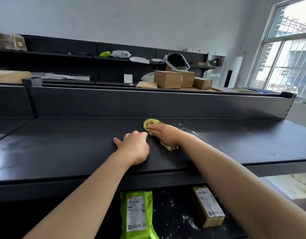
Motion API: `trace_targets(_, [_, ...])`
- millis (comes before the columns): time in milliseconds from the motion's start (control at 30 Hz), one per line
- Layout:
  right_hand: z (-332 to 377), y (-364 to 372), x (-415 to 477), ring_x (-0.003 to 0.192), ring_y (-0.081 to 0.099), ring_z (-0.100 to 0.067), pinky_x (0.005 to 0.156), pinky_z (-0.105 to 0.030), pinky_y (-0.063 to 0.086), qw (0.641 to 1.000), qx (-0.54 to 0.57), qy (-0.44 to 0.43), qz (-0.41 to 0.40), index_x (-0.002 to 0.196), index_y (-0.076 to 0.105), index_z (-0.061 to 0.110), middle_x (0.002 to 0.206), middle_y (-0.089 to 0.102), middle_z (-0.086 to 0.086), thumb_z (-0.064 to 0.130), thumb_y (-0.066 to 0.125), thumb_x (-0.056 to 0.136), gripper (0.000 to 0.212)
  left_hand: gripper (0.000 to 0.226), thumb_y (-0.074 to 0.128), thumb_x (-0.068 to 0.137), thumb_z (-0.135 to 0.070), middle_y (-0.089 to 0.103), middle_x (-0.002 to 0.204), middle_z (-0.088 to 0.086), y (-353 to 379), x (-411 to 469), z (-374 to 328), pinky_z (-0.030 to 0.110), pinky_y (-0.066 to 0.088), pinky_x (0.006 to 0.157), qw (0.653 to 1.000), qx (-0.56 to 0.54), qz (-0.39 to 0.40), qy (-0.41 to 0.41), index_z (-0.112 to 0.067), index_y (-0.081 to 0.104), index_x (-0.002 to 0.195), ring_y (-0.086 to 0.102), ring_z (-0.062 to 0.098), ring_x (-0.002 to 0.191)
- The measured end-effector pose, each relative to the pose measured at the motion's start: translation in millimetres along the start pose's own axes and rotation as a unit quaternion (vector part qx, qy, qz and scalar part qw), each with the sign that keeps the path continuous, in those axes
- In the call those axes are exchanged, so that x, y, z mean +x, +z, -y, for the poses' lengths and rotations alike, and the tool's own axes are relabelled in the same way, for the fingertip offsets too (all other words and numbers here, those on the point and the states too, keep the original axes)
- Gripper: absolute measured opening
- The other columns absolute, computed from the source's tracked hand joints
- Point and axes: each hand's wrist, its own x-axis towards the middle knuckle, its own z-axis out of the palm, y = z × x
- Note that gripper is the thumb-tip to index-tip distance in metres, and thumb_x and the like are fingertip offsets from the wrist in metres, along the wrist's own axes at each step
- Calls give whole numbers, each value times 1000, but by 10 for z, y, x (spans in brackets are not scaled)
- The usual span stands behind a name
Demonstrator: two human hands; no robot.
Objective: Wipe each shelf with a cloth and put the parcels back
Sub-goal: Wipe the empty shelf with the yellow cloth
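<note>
A crumpled yellow cloth (pixel 151 123) lies on the dark top shelf (pixel 71 144), right of its middle. My right hand (pixel 166 135) presses flat on the cloth with fingers stretched over it; a tail of cloth sticks out under the wrist. My left hand (pixel 134 147) rests on the bare shelf just left of it, thumb out, holding nothing. White dust (pixel 188 129) streaks the shelf to the right of the cloth. On the dusty lower shelf (pixel 176 213) lie a green labelled parcel bag (pixel 136 214) and a long brown box (pixel 208 206).
The shelf's upright back panel (pixel 148 104) rises behind the cloth. Beyond it, cardboard boxes (pixel 167 79) stand on another rack, with a person's head (pixel 176 62) behind them. More parcels sit on the far wall shelves (pixel 121 54). A barred window (pixel 286 57) is at the right.
</note>
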Motion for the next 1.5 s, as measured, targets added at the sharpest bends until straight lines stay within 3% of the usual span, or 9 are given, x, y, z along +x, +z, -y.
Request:
trace_targets(233, [-941, -270, -141, 148, 12, -25, 115, -29, 10, 988, -51, 144, -11, 153, 20, 10, 161, 12, -8, 21, 24, 107, 47, 35, 31, 100, -19, 37, 139, 2, 112, 127, -390, 68, 7, 110, 1000, 11, 18, -5, -22, 45, 132, 31, 26, 133])
trace_targets(333, [-1282, -303, -174, 144, 19, -32, 117, -39, 17, 980, -66, 186, 1, 147, 31, 11, 158, 22, -12, 33, 21, 105, 48, 31, 32, 99, -14, 39, 134, 2, 170, 145, -452, 69, 9, 109, 999, 26, 14, -13, -21, 47, 125, 34, 27, 128])
trace_targets(467, [-1058, -190, 133, 143, 23, -33, 117, -43, 20, 989, -63, 136, 12, 144, 34, 22, 157, 26, -11, 45, 23, 100, 51, 26, 30, 98, -13, 41, 130, 3, 240, 146, -499, 70, 11, 107, 999, 41, -15, -17, -21, 47, 116, 32, 27, 130])
trace_targets(600, [-499, -109, 394, 146, 17, -28, 118, -41, 16, 997, -55, 31, 33, 151, 24, 26, 160, 16, -6, 40, 24, 103, 50, 50, 27, 100, -11, 25, 152, 0, 267, 144, -506, 70, 4, 109, 999, 41, -29, -6, -37, 35, 143, 12, 29, 145])
trace_targets(733, [-644, -202, 534, 149, 6, -25, 117, -33, 8, 996, -63, 30, 57, 154, 16, 20, 162, 7, -6, 34, 20, 106, 50, 51, 26, 102, -14, 21, 156, -5, 280, 148, -478, 69, 2, 109, 999, 13, -38, -3, -44, 33, 143, 8, 26, 147])
trace_targets(933, [-1693, -387, 240, 146, 15, -22, 112, -20, 7, 985, -91, 147, -6, 145, 37, 12, 158, 24, -6, 31, 25, 105, 46, 39, 24, 105, -33, 26, 154, -8, 279, 116, -491, 67, 4, 111, 999, 9, -40, -11, -43, 38, 140, 12, 20, 146])
trace_targets(1067, [-2085, -448, -64, 148, 9, -31, 120, -37, 9, 966, -73, 249, -6, 151, 26, 20, 161, 10, -9, 44, 21, 102, 55, 39, 26, 104, -38, 29, 152, -8, 269, 106, -500, 67, 6, 110, 999, 12, -41, -11, -42, 39, 140, 16, 19, 145])
trace_targets(1267, [-1283, -354, -273, 125, 46, -31, 102, -34, 31, 992, -48, 116, 27, 106, 53, 13, 128, 51, -16, 26, 27, 102, 30, 38, 29, 103, -39, 36, 147, -10, 270, 112, -504, 66, 12, 111, 998, 13, -54, -6, -40, 43, 138, 26, 18, 140])
trace_targets(1500, [-617, 6, -655, 146, 15, -25, 118, -45, 12, 999, -46, -17, -6, 146, 29, 29, 158, 22, 1, 42, 20, 102, 47, 36, 41, 100, -28, 46, 144, -4, 255, 120, -561, 39, 33, 110, 997, -8, -72, 10, -31, 52, 135, 42, 19, 131])
